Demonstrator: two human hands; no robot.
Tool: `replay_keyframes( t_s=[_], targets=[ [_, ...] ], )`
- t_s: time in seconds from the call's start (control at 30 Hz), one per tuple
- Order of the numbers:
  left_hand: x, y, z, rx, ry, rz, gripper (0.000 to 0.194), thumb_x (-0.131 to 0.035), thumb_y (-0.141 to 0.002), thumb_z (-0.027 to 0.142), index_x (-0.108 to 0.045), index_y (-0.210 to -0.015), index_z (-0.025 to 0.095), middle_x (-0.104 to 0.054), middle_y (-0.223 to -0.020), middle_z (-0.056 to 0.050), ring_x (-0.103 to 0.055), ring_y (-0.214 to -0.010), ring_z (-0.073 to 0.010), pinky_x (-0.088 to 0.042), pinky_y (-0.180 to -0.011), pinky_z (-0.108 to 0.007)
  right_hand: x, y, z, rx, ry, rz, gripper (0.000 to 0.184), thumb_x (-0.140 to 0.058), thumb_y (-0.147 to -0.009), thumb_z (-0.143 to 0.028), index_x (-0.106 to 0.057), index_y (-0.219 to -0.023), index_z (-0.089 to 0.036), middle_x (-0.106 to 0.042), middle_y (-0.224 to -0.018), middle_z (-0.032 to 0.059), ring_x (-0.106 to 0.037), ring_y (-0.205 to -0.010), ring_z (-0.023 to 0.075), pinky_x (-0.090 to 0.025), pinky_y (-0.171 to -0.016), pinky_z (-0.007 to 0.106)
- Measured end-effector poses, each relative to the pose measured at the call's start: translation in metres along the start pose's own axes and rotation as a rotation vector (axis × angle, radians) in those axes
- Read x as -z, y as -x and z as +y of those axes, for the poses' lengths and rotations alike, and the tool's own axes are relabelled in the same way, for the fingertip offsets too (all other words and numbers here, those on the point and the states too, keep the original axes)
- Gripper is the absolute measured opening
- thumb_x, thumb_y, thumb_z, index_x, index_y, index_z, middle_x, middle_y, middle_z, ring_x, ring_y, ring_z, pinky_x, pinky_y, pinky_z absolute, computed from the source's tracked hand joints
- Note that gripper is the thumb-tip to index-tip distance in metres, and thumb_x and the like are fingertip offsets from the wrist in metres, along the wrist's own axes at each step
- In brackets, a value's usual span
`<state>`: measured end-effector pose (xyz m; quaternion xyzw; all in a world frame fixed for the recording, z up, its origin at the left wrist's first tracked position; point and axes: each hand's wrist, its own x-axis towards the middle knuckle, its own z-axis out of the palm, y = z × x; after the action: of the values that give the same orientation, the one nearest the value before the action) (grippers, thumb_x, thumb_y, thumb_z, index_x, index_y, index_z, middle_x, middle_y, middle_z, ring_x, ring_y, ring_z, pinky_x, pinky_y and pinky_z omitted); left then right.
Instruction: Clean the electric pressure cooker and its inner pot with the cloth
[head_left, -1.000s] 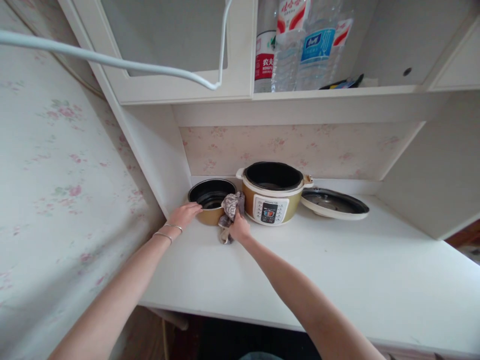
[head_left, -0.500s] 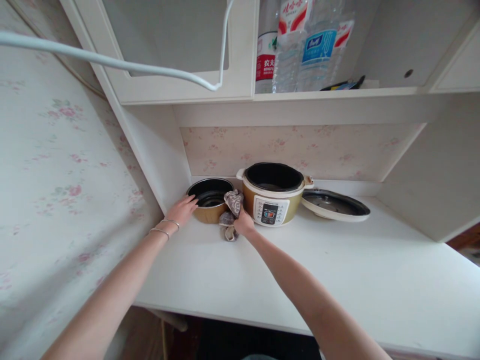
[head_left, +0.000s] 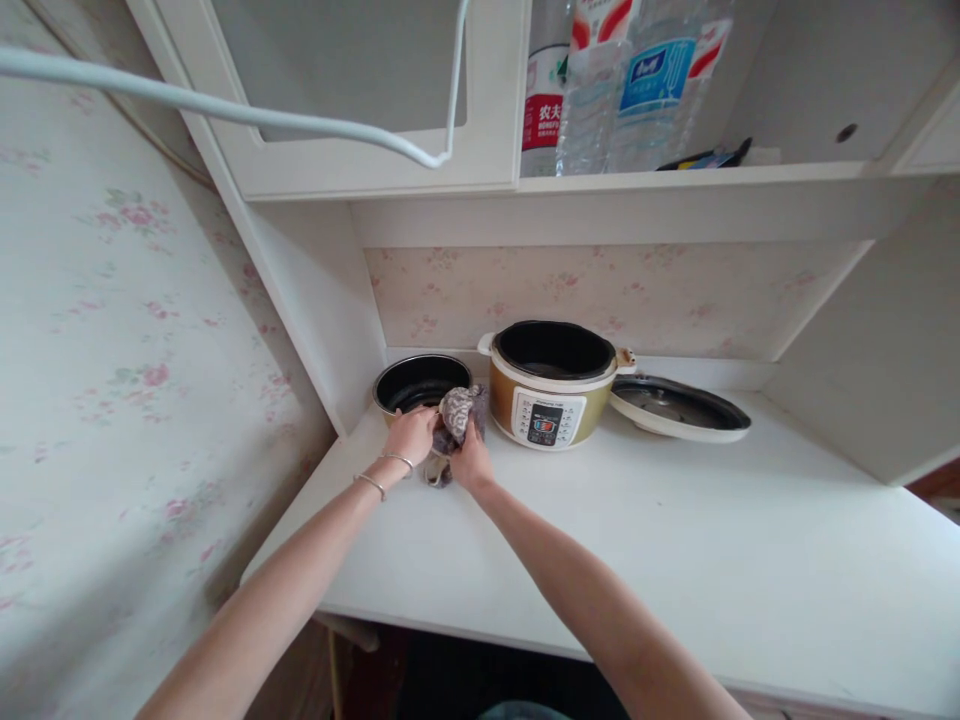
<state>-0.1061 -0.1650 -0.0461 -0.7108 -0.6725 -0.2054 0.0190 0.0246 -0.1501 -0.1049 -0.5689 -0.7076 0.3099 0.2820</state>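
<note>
My right hand [head_left: 469, 462] grips a crumpled grey-brown cloth [head_left: 455, 413] between the two pots. My left hand [head_left: 412, 435] has closed in beside it, fingers curled against the cloth and the front wall of the gold inner pot [head_left: 420, 381], which has a black inside. Just right of the cloth stands the gold electric pressure cooker [head_left: 551, 395], open, its control panel facing me. All of this sits at the back left of the white countertop [head_left: 675, 540].
The cooker's lid [head_left: 679, 406] lies upside down to the right of the cooker. A shelf above holds water bottles [head_left: 600, 90]. A white cupboard panel [head_left: 315, 300] and flowered wall close off the left. A white cable [head_left: 225, 118] hangs across the top.
My left hand left the inner pot's left rim and moved right to meet the cloth. My right hand and the cloth shifted slightly left and toward me.
</note>
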Motion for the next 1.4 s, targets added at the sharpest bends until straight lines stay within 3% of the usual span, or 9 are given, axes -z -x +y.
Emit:
replay_keyframes(
  t_s=[0.13, 0.27, 0.37, 0.6, 0.77, 0.87, 1.17, 1.27, 1.4],
  targets=[
    [0.017, 0.000, -0.045, -0.144, 0.030, 0.045, 0.040, -0.032, -0.095, 0.029, -0.057, -0.123, 0.017, -0.059, -0.125, -0.009, -0.056, -0.112, -0.0189, -0.043, -0.098, -0.033, 0.022, -0.018, 0.009, -0.046, 0.060, -0.023, 0.083, -0.050, -0.075, -0.012, -0.012, -0.149, -0.022, -0.055, -0.129, 0.0094, -0.057, -0.111, 0.0240, -0.046, -0.092, 0.035],
    [0.033, -0.002, -0.103, -0.173, -0.191, -0.008, 0.041, -0.033, -0.095, 0.034, -0.055, -0.126, 0.021, -0.053, -0.134, -0.009, -0.048, -0.123, -0.0252, -0.036, -0.103, -0.046, 0.037, -0.028, 0.016, -0.026, 0.066, -0.047, 0.080, -0.051, -0.075, -0.012, -0.019, -0.147, -0.025, -0.061, -0.121, 0.0075, -0.059, -0.109, 0.0238, -0.046, -0.090, 0.033],
    [0.038, -0.006, -0.119, -0.266, -0.267, -0.048, 0.034, -0.038, -0.093, 0.033, -0.063, -0.114, 0.025, -0.062, -0.122, -0.007, -0.048, -0.122, -0.0255, -0.036, -0.102, -0.046, 0.034, -0.025, 0.016, -0.033, 0.085, -0.062, 0.081, -0.052, -0.076, -0.014, -0.017, -0.148, -0.025, -0.061, -0.121, 0.0084, -0.060, -0.107, 0.0252, -0.047, -0.089, 0.035],
    [0.003, -0.010, -0.047, -0.236, -0.251, -0.006, 0.028, -0.038, -0.092, 0.024, -0.067, -0.096, 0.022, -0.068, -0.090, -0.007, -0.064, -0.090, -0.0206, -0.039, -0.101, -0.041, -0.009, 0.009, 0.000, 0.019, 0.000, 0.006, 0.080, -0.044, -0.076, -0.011, -0.011, -0.149, -0.018, -0.034, -0.147, 0.0101, -0.051, -0.119, 0.0232, -0.043, -0.096, 0.034],
    [-0.024, -0.005, 0.003, -0.169, -0.128, 0.098, 0.039, -0.032, -0.091, 0.014, -0.053, -0.125, 0.016, -0.060, -0.120, -0.012, -0.051, -0.120, -0.0218, -0.028, -0.111, -0.043, -0.004, 0.003, 0.001, 0.016, -0.040, 0.020, 0.081, -0.045, -0.075, -0.009, -0.011, -0.148, -0.019, -0.042, -0.142, 0.0085, -0.049, -0.122, 0.0205, -0.042, -0.098, 0.030],
    [-0.015, -0.004, -0.010, -0.251, -0.048, 0.086, 0.043, -0.028, -0.095, 0.022, -0.044, -0.134, 0.014, -0.048, -0.136, -0.013, -0.041, -0.130, -0.0209, -0.033, -0.109, -0.039, 0.017, -0.012, 0.011, -0.007, -0.007, -0.008, 0.083, -0.047, -0.075, -0.009, -0.011, -0.149, -0.019, -0.053, -0.132, 0.0088, -0.054, -0.116, 0.0214, -0.044, -0.094, 0.031],
    [0.036, -0.008, -0.137, -0.226, -0.235, -0.006, 0.039, -0.033, -0.093, 0.034, -0.061, -0.117, 0.021, -0.057, -0.129, -0.009, -0.047, -0.125, -0.0248, -0.033, -0.107, -0.047, 0.036, -0.026, 0.018, -0.036, 0.097, -0.034, 0.079, -0.050, -0.075, -0.010, -0.022, -0.147, -0.023, -0.058, -0.126, 0.0078, -0.058, -0.111, 0.0240, -0.045, -0.093, 0.033],
    [0.029, -0.005, -0.132, -0.232, -0.202, -0.005, 0.036, -0.034, -0.093, 0.031, -0.066, -0.106, 0.023, -0.063, -0.118, -0.007, -0.050, -0.120, -0.0221, -0.035, -0.106, -0.041, 0.018, -0.013, 0.012, 0.036, 0.060, -0.040, 0.079, -0.048, -0.076, -0.012, -0.018, -0.148, -0.023, -0.050, -0.136, 0.0082, -0.056, -0.114, 0.0238, -0.044, -0.094, 0.033],
    [0.010, -0.002, -0.074, -0.151, -0.155, 0.031, 0.029, -0.038, -0.091, 0.025, -0.067, -0.097, 0.024, -0.066, -0.102, -0.006, -0.058, -0.108, -0.0201, -0.046, -0.093, -0.032, -0.007, 0.008, 0.003, 0.092, -0.020, -0.003, 0.080, -0.046, -0.076, -0.011, -0.013, -0.149, -0.019, -0.033, -0.148, 0.0074, -0.047, -0.124, 0.0219, -0.042, -0.099, 0.030]
  ],
)
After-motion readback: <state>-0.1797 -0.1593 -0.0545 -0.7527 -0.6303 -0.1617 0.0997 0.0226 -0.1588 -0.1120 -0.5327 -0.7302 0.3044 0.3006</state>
